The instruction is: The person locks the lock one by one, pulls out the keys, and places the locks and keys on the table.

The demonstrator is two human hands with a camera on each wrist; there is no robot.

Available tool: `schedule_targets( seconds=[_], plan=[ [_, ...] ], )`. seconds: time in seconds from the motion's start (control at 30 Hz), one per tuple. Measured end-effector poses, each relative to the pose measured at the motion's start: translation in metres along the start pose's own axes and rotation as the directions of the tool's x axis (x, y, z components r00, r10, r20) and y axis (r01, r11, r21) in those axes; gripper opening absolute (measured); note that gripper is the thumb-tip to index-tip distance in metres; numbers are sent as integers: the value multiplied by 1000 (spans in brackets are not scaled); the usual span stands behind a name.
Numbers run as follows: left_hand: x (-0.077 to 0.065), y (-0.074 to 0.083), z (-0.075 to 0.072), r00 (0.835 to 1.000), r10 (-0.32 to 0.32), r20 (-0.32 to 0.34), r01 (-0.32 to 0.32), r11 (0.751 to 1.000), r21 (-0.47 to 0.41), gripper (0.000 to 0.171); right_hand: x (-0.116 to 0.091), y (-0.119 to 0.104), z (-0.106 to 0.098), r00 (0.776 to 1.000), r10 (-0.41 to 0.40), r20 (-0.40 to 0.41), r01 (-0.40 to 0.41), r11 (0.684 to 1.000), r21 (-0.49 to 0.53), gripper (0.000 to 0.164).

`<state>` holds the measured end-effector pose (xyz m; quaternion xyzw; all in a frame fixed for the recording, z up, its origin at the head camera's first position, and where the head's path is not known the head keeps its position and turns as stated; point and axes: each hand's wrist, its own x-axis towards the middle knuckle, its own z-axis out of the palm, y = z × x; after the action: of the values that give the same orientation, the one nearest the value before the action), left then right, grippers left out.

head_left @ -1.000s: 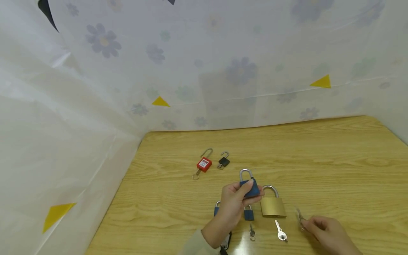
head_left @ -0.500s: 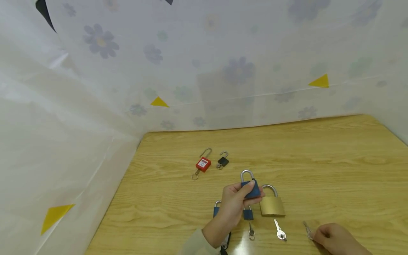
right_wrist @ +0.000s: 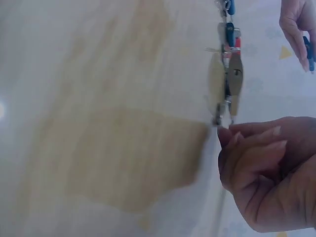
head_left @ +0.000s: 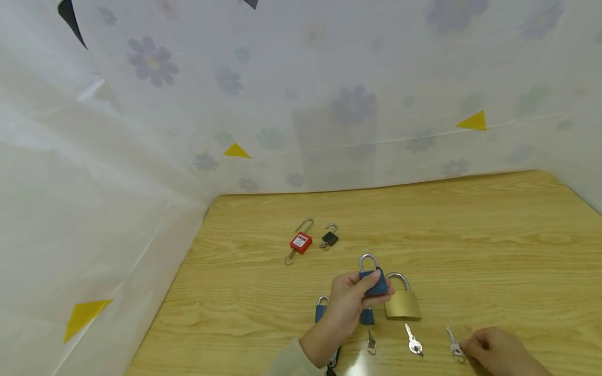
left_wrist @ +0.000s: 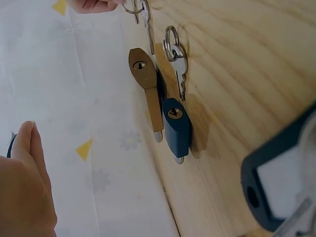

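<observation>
My left hand [head_left: 350, 300] grips a blue padlock [head_left: 374, 282] above the table, thumb across its face and shackle pointing up. Under it, partly hidden, stands a smaller blue padlock [head_left: 367, 316]. A large brass padlock [head_left: 403, 304] is just to its right. My right hand [head_left: 500, 351] is low at the table's right front, its thumb and fingertips pinching the edge of a ring of keys [head_left: 454, 344]. The left wrist view shows that key ring [left_wrist: 132, 9] meeting the fingertips. Another blue padlock [head_left: 321, 312] shows behind the left wrist.
A silver key [head_left: 414, 342] lies before the brass padlock, and small keys [head_left: 371, 343] before the smaller blue one. Farther back lie an unlocked red padlock [head_left: 301, 242] and an unlocked black padlock [head_left: 330, 239]. A dark key tag [left_wrist: 269, 187] lies near the left wrist.
My right hand has moved right and brought the keys down onto the table beside the silver key. The left hand, still holding the blue padlock, has shifted slightly right and down.
</observation>
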<state>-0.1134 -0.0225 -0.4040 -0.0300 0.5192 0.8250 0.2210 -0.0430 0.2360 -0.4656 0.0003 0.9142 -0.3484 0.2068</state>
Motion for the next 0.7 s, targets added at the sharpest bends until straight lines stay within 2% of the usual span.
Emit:
schedule_targets(
  seconds=[0.1, 0.17, 0.2, 0.27, 0.33, 0.37, 0.43, 0.5, 0.57, 0.6, 0.7],
  plan=[
    [0, -2, 4, 1000, -8, 18, 8, 999, 33, 32, -3, -12, -7, 995, -9, -98, 8, 1000, -10, 27],
    [0, -4, 8, 999, -14, 36, 11, 997, 80, 33, -5, -22, -11, 984, -49, -174, 63, 995, 75, 22],
    [0, -6, 12, 999, -21, 44, 17, 995, 103, 33, -5, -28, -12, 972, -90, -217, 120, 985, 128, 21],
    [1, -10, 21, 999, -29, 46, 21, 986, 164, 32, -4, -38, -12, 926, -212, -312, 287, 934, 214, 18],
    [3, -14, 31, 998, -35, 46, 24, 974, 224, 31, -1, -48, -10, 871, -318, -374, 446, 832, 331, 25],
    [5, -16, 36, 999, -39, 36, 29, 969, 244, 30, 0, -52, -8, 847, -351, -399, 495, 794, 353, 30],
    [8, -19, 46, 999, -41, 13, 36, 960, 278, 29, 3, -59, -5, 823, -354, -445, 530, 760, 376, 38],
    [11, -21, 54, 999, -47, -2, 45, 952, 304, 28, 5, -62, -4, 827, -304, -474, 506, 770, 389, 37],
    [13, -23, 62, 998, -60, -22, 64, 940, 335, 28, 7, -61, -3, 846, -232, -480, 449, 794, 408, 34],
    [14, -24, 65, 998, -66, -24, 70, 932, 355, 27, 8, -57, -4, 857, -207, -471, 430, 791, 435, 32],
    [17, -27, 70, 996, -86, -18, 85, 900, 427, 28, 12, -47, -7, 896, -155, -416, 382, 747, 544, 31]
  ],
)
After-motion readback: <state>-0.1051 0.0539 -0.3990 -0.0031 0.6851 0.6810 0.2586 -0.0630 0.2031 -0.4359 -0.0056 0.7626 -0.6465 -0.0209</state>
